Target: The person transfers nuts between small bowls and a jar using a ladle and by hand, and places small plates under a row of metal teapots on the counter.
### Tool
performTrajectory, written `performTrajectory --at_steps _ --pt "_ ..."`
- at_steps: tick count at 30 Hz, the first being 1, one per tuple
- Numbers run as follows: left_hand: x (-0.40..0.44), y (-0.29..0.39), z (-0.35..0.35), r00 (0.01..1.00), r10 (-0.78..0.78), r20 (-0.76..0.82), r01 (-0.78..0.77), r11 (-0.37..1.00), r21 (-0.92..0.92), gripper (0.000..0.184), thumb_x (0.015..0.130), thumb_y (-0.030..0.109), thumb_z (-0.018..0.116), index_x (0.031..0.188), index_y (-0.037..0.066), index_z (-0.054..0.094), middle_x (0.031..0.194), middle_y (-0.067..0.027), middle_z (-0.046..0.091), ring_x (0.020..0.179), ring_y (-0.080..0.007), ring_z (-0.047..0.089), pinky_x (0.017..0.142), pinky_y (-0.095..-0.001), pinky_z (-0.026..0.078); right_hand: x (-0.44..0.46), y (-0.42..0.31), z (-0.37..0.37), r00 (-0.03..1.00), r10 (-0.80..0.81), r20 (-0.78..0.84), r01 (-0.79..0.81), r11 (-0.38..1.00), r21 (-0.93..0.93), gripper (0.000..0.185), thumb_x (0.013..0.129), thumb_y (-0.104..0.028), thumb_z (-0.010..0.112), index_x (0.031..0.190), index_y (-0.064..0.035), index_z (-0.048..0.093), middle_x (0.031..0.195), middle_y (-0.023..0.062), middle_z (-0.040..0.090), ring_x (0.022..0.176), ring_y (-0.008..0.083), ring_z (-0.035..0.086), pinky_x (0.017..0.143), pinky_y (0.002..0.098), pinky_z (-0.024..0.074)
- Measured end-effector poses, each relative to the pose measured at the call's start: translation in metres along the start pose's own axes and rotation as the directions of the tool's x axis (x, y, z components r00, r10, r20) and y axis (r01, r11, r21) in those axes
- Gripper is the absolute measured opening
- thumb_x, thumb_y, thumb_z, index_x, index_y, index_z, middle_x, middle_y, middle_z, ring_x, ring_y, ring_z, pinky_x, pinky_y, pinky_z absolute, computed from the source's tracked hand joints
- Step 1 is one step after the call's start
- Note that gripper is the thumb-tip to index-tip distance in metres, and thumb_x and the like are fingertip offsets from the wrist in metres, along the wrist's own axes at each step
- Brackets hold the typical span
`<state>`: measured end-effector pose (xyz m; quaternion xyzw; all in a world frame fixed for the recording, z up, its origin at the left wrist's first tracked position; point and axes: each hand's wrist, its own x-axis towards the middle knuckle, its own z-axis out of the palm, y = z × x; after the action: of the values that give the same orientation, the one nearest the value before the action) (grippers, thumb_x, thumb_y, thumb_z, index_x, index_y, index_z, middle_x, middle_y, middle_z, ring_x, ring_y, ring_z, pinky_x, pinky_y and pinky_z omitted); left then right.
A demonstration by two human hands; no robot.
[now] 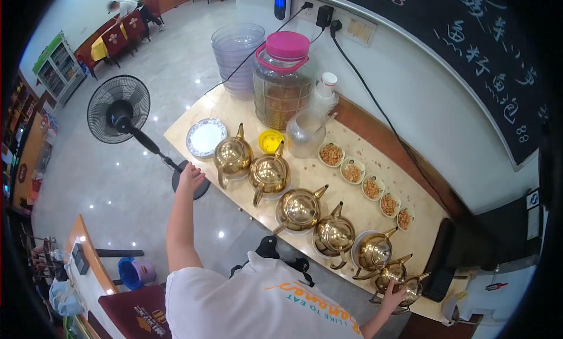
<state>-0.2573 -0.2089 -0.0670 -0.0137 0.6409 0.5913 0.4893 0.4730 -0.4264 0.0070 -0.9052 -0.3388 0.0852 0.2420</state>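
My left hand (191, 176) is off the table's front left edge, its fingers apart and nothing in it. Closest to it is the leftmost gold teapot (233, 157), with a blue-rimmed stack of white plates (206, 138) behind. My right hand (394, 295) is at the far right end of a row of several gold teapots. Its thumb and fingers look spread, over or against the last teapot (412, 291) and beside another teapot (392, 274); whether it touches them I cannot tell. The teapots' spouts point toward the wall.
Several small bowls of peanut-like bits (332, 155) line the table's back. A yellow bowl (271, 142), a clear jar (305, 134) and a large pink-lidded jar (282, 87) stand left. A fan (119, 109) is on the floor. Another person (126, 10) bends over far chairs.
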Motion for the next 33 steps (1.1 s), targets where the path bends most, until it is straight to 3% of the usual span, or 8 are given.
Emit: performTrajectory --at_steps 5,10,14,19,20,28,31,33 --pt "0.056 0.01 0.014 0.998 0.058 0.003 -0.057 0.989 0.136 0.057 0.087 0.04 0.045 0.123 -0.003 0.034 0.115 -0.021 0.047 0.086 -0.0321 0.058 0.072 -0.0403 0.047 -0.004 -0.006 0.003 0.984 0.175 -0.019 -0.175 0.984 0.038 0.073 0.076 -0.044 0.062 0.124 0.0058 0.038 0.127 0.0334 0.027 0.118 0.043 0.032 0.096 0.0442 0.0325" --pt "0.061 0.012 0.038 0.979 0.182 -0.086 -0.129 0.894 0.43 0.046 0.086 0.036 0.048 0.08 -0.01 0.054 0.065 -0.0184 0.06 0.048 -0.0292 0.061 0.038 -0.0332 0.049 0.013 0.02 0.013 0.975 0.222 0.007 -0.222 0.975 -0.032 0.073 0.077 -0.04 0.063 0.126 0.0063 0.034 0.126 0.0288 0.032 0.109 0.037 0.044 0.089 0.04 0.0394" --pt "0.044 0.019 0.037 0.967 0.25 -0.056 -0.208 0.891 0.403 0.039 0.086 0.028 0.051 0.078 -0.009 0.052 0.066 -0.019 0.06 0.048 -0.0267 0.061 0.038 -0.032 0.05 0.012 0.028 0.013 0.977 0.2 0.073 -0.212 0.946 0.246 0.068 0.079 -0.029 0.064 0.128 0.0058 0.031 0.121 0.0229 0.04 0.104 0.0278 0.049 0.084 0.0345 0.0423" --pt "0.073 0.012 0.014 0.983 0.159 0.092 -0.18 0.938 0.296 0.038 0.087 0.031 0.047 0.081 -0.007 0.052 0.067 -0.018 0.061 0.046 -0.0224 0.059 0.038 -0.0299 0.049 0.033 0.076 0.032 0.99 0.143 0.009 -0.13 0.87 0.475 0.036 0.077 -0.021 0.067 0.098 0.0014 0.048 0.075 0.0023 0.051 0.06 0.0089 0.048 0.05 0.0222 0.0385" --pt "0.074 0.012 0.01 0.982 0.148 0.118 -0.176 0.941 0.29 0.039 0.088 0.031 0.046 0.082 -0.006 0.052 0.067 -0.0177 0.061 0.045 -0.0218 0.059 0.039 -0.029 0.049 0.031 0.073 0.036 0.994 0.026 -0.104 0.029 0.87 0.492 0.032 0.078 -0.02 0.067 0.094 -0.0009 0.048 0.07 0.0005 0.05 0.053 0.007 0.044 0.043 0.0216 0.0341" --pt "0.052 0.008 0.001 0.979 0.16 0.128 -0.202 0.86 0.469 0.041 0.086 0.032 0.047 0.079 -0.007 0.057 0.062 -0.015 0.06 0.046 -0.0213 0.058 0.045 -0.0286 0.05 0.007 0.018 0.019 0.935 0.356 0.005 -0.32 0.835 0.448 0.06 0.074 -0.027 0.07 0.116 0.0033 0.041 0.08 0.0046 0.051 0.065 0.0125 0.048 0.051 0.0306 0.0417" --pt "0.065 -0.007 -0.007 0.943 0.268 0.199 -0.29 0.953 0.092 0.035 0.084 0.025 0.05 0.079 -0.01 0.056 0.067 -0.0157 0.06 0.057 -0.0235 0.061 0.053 -0.0302 0.052 0.024 0.071 0.039 0.958 0.265 -0.113 -0.201 0.895 0.398 0.071 0.071 -0.027 0.072 0.123 0.0054 0.036 0.096 0.009 0.052 0.074 0.0156 0.051 0.06 0.0286 0.0437" --pt "0.061 -0.001 -0.003 0.943 0.31 0.12 -0.305 0.951 -0.056 0.032 0.083 0.02 0.052 0.079 -0.011 0.055 0.073 -0.0161 0.06 0.065 -0.0244 0.062 0.059 -0.0314 0.053 -0.002 0.001 0.018 0.944 0.321 -0.075 -0.255 0.855 0.452 0.071 0.071 -0.026 0.072 0.123 0.0068 0.036 0.099 0.0106 0.052 0.078 0.0159 0.051 0.063 0.0277 0.0437"
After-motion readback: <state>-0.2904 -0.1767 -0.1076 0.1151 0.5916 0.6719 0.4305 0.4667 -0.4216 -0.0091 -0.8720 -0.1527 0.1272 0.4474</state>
